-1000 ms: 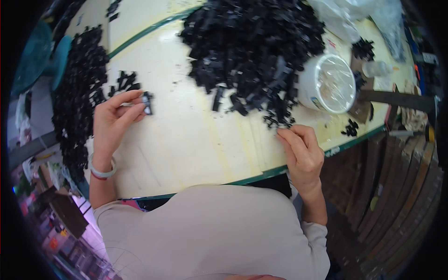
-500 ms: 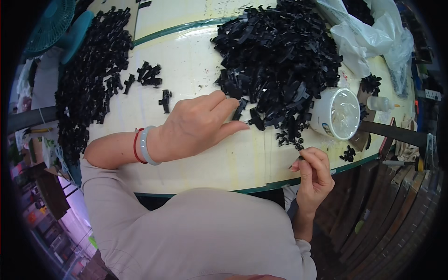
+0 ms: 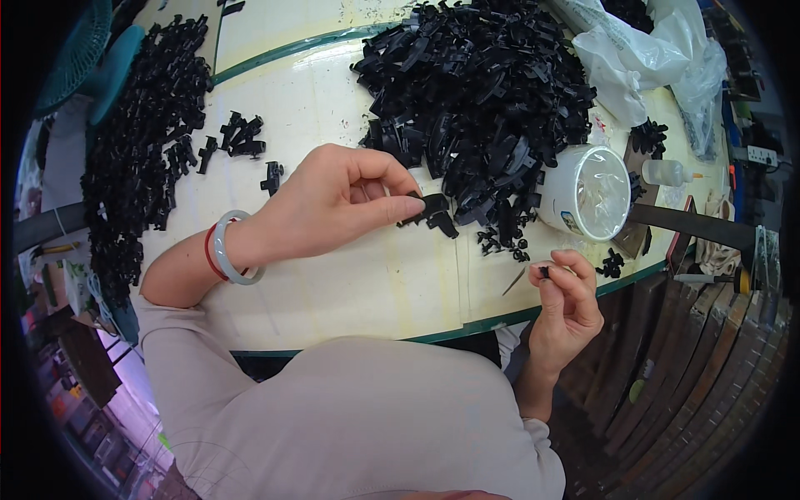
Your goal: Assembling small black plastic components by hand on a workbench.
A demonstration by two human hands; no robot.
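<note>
On the table (image 3: 333,292), we logged:
Left hand (image 3: 333,204): pinched a black clip (image 3: 433,204).
Right hand (image 3: 567,300): pinched a small black piece (image 3: 544,272).
Done: side pile (image 3: 142,158).
Left: big heap (image 3: 483,92).

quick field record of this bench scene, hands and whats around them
left hand: left hand pinches a black plastic part at the edge of the big pile
right hand: right hand holds a small black piece between its fingertips, near the table edge
centre: large heap of black parts
left side: second heap of black parts, a few loose ones beside it
right side: white round tub with a clear film top, white plastic bags
surface: pale table with a green rim
</note>
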